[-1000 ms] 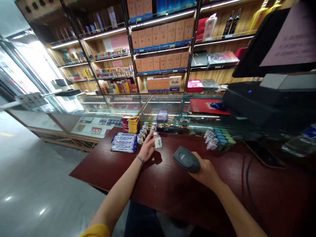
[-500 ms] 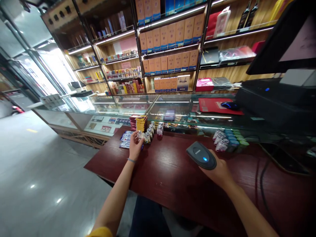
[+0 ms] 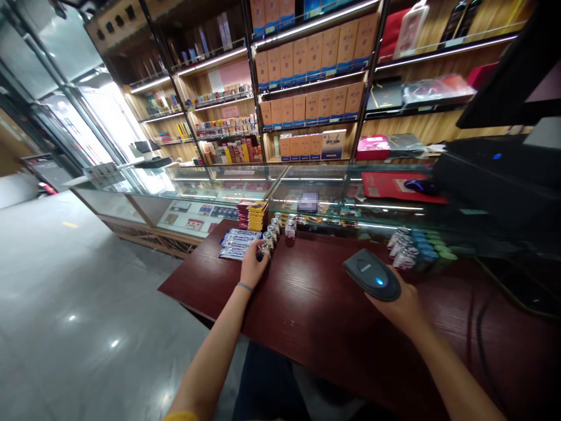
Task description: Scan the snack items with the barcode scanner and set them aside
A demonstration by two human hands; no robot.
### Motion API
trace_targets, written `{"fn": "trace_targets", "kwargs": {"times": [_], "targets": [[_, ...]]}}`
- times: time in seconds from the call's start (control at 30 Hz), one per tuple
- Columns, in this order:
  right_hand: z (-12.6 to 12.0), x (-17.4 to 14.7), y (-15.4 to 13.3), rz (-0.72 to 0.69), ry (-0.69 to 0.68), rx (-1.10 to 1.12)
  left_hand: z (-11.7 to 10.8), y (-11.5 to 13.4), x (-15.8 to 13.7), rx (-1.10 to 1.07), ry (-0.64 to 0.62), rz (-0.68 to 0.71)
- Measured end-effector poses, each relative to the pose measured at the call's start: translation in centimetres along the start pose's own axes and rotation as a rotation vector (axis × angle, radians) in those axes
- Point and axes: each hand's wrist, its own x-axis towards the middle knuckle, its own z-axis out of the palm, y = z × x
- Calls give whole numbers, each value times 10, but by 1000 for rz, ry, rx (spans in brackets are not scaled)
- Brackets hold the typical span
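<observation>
My left hand (image 3: 254, 268) is closed around a small jar (image 3: 263, 248) with a shiny lid. That jar stands upright at the near end of a row of similar jars (image 3: 272, 229), and the fingers partly hide it. Just left of it lie several blue-and-white wrapped packets (image 3: 239, 244). Behind these rise stacks of red and yellow packets (image 3: 256, 216). A separate jar (image 3: 290, 228) with dark red contents stands right of the row. In my right hand (image 3: 405, 301) is a dark barcode scanner (image 3: 372, 276), held above the table with a blue light showing.
On the right of the dark red table (image 3: 307, 304) stand more jars (image 3: 404, 256), with blue and green containers (image 3: 442, 250) beside them. A glass display counter (image 3: 210, 175) runs behind. A monitor (image 3: 495, 76) and a black cable (image 3: 480, 333) are at right.
My left hand has brought the jar from a tilted position over the packets down to upright at the row's near end. The right hand still holds the scanner. The view has shifted slightly.
</observation>
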Motion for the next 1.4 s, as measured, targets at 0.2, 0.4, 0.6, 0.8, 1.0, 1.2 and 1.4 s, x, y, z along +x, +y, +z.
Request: {"fn": "trace_targets", "kwargs": {"times": [0.2,0.4,0.6,0.8,1.0,1.2,1.4], "targets": [[-1,0,-6,4,11,3,3,-2,-1,8,2,7],[-2,0,-8,7,4,23,3,-5,0,28,2,14],[-4,3,-7,-10,-23,7,3,-7,0,146,1,108],[-7,4,-3,19,21,48,3,0,1,253,101,220],[-14,8,5,66,148,54,22,24,-1,213,148,412],[-30,18,21,113,294,75,90,57,4,-13,-51,382],[-59,22,35,197,392,111,191,68,-6,-238,-179,261]]}}
